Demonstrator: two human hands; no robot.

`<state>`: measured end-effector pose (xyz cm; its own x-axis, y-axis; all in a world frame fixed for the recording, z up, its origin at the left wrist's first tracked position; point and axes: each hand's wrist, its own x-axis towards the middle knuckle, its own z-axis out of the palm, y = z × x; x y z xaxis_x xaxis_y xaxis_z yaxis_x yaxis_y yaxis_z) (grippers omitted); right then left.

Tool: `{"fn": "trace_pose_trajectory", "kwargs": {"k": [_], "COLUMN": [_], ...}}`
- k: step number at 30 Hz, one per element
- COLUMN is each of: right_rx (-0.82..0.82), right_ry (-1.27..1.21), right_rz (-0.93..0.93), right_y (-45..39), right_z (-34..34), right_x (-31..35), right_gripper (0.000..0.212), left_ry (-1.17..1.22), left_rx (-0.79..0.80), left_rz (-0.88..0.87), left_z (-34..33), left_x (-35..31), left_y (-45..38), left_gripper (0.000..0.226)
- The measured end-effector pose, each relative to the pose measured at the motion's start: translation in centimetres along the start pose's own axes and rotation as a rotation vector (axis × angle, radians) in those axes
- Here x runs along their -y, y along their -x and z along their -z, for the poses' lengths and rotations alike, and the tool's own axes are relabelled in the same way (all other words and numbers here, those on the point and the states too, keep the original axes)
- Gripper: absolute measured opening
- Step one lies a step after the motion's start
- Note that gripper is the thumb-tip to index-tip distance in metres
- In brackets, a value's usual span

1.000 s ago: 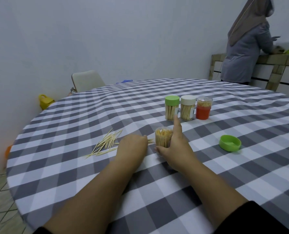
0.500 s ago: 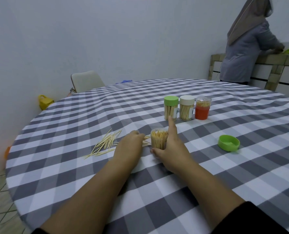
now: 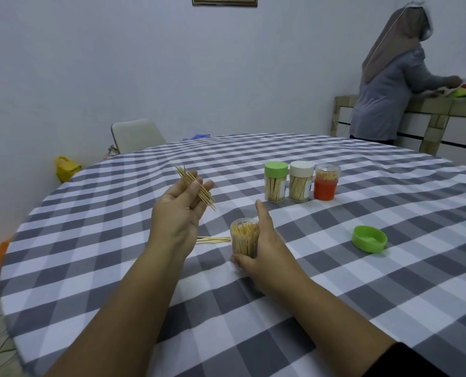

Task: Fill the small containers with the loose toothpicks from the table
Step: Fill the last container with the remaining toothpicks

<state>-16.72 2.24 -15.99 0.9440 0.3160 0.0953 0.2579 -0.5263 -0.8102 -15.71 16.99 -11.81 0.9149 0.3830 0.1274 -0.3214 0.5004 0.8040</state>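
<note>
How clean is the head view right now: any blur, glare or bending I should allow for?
Head view: soft, even, dim light with faint shadows; no glare. The toothpicks in the left hand and the open jar held by the right hand read sharp. The wide lens curves the table edge.

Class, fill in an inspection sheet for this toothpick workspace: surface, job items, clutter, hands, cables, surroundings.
Surface: round table under grey-white checked cloth.
Job's things: open container nearly full; loose toothpicks beside it; green-lidded container, white-lidded container and orange container in a row; green lid lying apart.
Clutter: nothing seen.
Hands: left hand raised, holding a toothpick bundle; right hand gripping the open container.
Cables: nothing seen.
Surroundings: chair, second person at a counter.
</note>
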Motion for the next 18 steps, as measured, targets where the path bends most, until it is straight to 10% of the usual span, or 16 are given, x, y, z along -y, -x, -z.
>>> {"fn": "trace_pose_trajectory", "kwargs": {"k": [18], "right_rx": [-0.005], "right_ry": [-0.014], "right_rz": [0.041], "right_y": [-0.1], "right_z": [0.1], "right_x": [-0.5], "right_gripper": [0.106], "left_ry": [-0.286], "left_rx": [0.218], "left_rz": [0.283], "left_z": [-1.7], "left_x": [3.0], "left_y": [2.6], "left_gripper": [0.020]}}
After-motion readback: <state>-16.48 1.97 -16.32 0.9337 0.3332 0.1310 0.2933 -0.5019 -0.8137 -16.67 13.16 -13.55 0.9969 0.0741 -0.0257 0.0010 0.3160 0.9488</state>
